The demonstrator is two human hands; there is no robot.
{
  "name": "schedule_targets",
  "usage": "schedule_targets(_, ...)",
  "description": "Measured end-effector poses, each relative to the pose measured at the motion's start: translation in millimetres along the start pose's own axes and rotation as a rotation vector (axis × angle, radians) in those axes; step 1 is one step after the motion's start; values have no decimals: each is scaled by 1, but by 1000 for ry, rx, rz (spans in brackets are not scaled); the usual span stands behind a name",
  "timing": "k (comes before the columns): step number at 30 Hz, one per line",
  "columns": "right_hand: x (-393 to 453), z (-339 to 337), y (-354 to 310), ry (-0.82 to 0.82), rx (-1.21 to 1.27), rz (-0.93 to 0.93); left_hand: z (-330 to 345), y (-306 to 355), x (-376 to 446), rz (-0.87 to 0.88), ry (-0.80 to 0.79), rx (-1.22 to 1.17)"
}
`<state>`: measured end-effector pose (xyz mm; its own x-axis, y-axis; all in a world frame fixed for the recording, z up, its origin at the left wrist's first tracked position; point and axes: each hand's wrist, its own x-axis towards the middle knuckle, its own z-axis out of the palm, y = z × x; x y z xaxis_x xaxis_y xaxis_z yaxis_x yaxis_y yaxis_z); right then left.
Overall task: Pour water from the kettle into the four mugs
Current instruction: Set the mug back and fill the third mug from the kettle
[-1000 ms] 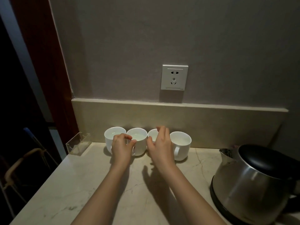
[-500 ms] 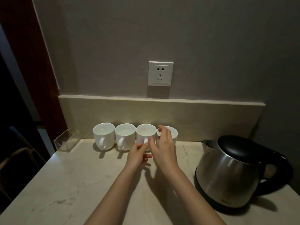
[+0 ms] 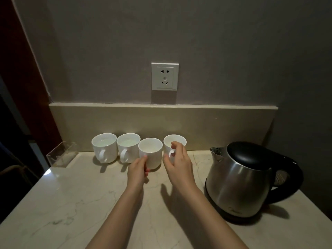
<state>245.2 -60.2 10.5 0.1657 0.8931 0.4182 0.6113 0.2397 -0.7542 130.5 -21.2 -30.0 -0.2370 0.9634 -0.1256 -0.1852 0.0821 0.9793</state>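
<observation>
Four white mugs stand in a row by the backsplash. The first mug (image 3: 104,147) and second mug (image 3: 128,146) hold water, handles toward me. The third mug (image 3: 150,152) sits a little nearer to me, and my left hand (image 3: 137,168) grips its lower left side. My right hand (image 3: 177,160) hovers at the fourth mug (image 3: 175,141), fingers curled around its handle area; I cannot tell if they touch it. The steel kettle (image 3: 240,184) with black lid and handle stands on its base at the right.
A clear acrylic holder (image 3: 61,156) lies at the counter's back left corner. A wall socket (image 3: 165,76) sits above the backsplash. The marble counter (image 3: 71,212) drops off at the left edge, with a dark gap and a chair beyond.
My left hand has taken hold of the third mug, which now sits slightly nearer to me. My right hand has drawn back, uncovering the fourth mug. The view shifted left.
</observation>
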Motion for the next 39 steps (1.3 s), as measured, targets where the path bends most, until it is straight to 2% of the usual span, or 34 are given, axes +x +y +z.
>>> schedule_targets(5, 0, 7, -5, -34, -1, -2, -12, 3, -13, -41, 4, -3)
schedule_targets(12, -2, 19, -5, -81, 97, 112, -33, 9, -41, -90, -11, -83)
schedule_targets(19, -12, 19, -6, -36, 170, 187, -29, 24, -57, -37, -16, -83)
schedule_targets(25, -11, -13, -9, 85, 130, 96, -20, 17, -65, -14, -74, -23)
schedule_targets(33, -10, -60, -15, 228, 59, -18, 6, 14, -78, -76, -174, -34)
schedule_targets(39, 14, -113, -37, 293, -3, -155, 14, 10, -84, -125, -165, -56)
